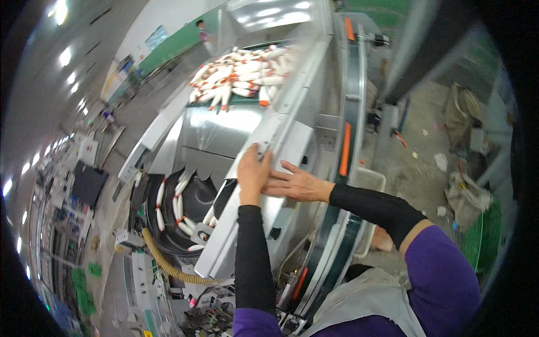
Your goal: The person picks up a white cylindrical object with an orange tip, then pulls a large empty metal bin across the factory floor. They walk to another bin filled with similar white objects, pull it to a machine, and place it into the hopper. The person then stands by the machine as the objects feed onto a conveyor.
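Note:
My left hand (252, 171) lies on the pale metal side panel (236, 224) of a machine, fingers stretched forward along its edge. Close against it, my right hand (295, 184) reaches in from the right, fingers extended and partly behind the left hand. I see nothing held in either. Left of my hands, a round black bowl (196, 196) contains several slim white yarn bobbins (178, 205). Farther off, a large heap of white yarn bobbins with orange-red ends (241, 73) lies in the machine's hopper, above a smooth metal chute (224, 126).
A narrow conveyor track (352, 78) with orange tubes (345, 149) runs along the machine's right side. A ribbed yellow hose (160, 261) curves below the bowl. Sacks (469, 194) and scraps lie on the floor at right, beyond a dark post (415, 56). Another person (202, 31) stands far off.

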Demonstrator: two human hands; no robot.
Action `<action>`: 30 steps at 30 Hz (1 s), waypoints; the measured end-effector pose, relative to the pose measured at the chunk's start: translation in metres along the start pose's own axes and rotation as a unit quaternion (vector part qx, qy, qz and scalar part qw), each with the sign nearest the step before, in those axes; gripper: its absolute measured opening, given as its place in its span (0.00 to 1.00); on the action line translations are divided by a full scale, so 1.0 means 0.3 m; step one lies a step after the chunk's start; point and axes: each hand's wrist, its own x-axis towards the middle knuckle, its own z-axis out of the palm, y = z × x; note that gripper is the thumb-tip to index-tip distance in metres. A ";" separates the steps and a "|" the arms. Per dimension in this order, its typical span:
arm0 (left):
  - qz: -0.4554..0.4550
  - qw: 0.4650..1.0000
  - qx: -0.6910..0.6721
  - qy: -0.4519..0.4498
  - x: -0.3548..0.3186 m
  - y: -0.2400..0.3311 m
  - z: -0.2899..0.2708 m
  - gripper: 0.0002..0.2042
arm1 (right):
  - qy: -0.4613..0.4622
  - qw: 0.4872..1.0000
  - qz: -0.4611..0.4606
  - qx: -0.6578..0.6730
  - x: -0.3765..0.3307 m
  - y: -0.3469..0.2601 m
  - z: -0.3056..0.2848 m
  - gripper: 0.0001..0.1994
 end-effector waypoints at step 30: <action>0.172 0.790 0.588 0.013 -0.139 -0.157 0.072 0.27 | -0.471 0.173 0.833 0.233 -2.270 -1.519 -0.766 0.17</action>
